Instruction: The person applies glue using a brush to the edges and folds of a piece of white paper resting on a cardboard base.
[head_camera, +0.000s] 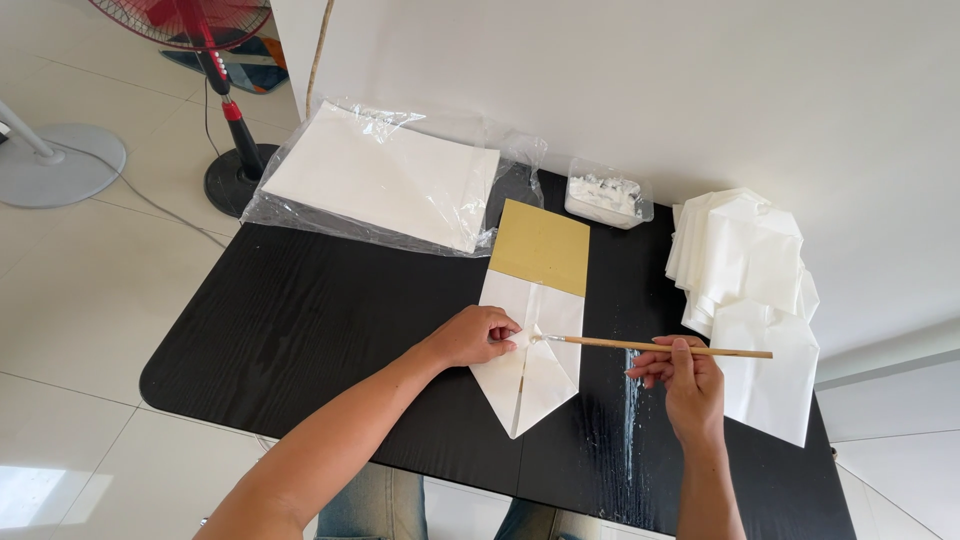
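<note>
Pinning the folded white paper piece (528, 350) flat on the black table (300, 310), the left hand (478, 335) has its fingers curled and pressed together on the paper's left flap, right beside the tip of the glue brush (655, 346). The right hand (682, 385) pinches the thin wooden handle near its far right end between thumb and fingertips, with the bristles touching the paper at its centre seam. A tan card insert (541, 246) sticks out of the paper's far end. Risk sits mostly at the brush tip: loaded too heavily, paste could squeeze past the seam onto the table, where white smears (628, 410) already show near the right hand, and the piece might stick down. Holding the handle so far back gives little control, so a stroke could wander onto the left fingers. If the left hand eases off, the flap may spring open. The tub of white paste (605, 195) and the stack of finished folded papers (750, 290) lie far right, near enough for a sleeve to smear.
</note>
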